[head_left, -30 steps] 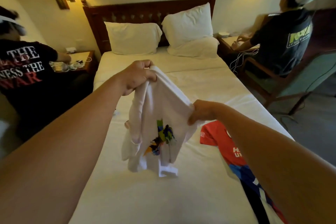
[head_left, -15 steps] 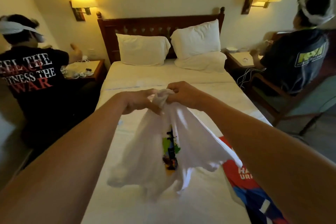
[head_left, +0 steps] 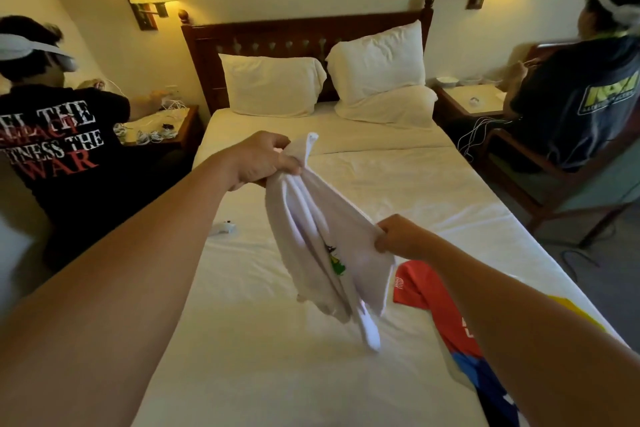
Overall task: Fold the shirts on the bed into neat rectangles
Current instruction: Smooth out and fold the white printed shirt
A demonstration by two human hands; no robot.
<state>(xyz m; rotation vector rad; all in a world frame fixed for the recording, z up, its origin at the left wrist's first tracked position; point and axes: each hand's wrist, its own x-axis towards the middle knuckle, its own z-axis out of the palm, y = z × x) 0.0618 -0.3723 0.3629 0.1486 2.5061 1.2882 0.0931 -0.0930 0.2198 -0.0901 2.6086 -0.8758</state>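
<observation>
A white shirt point(head_left: 332, 246) with a small coloured print hangs bunched in the air above the bed point(head_left: 398, 191). My left hand point(head_left: 263, 159) grips its upper end, held high and to the left. My right hand point(head_left: 401, 236) pinches its edge lower down, to the right. The shirt's loose lower end dangles just above the sheet. A red and blue shirt point(head_left: 440, 305) lies spread on the bed's right side, partly hidden under my right forearm.
Two pillows point(head_left: 377, 59) lean on the wooden headboard. One person sits at the left nightstand point(head_left: 173, 125), another in a wooden chair point(head_left: 554, 191) at the right. A small white object point(head_left: 223, 228) lies on the sheet at the left. Something yellow point(head_left: 571, 308) shows by my right arm.
Half a second ago both hands held the shirt together at its top. My right hand has since slid down and to the right along the fabric, stretching it diagonally.
</observation>
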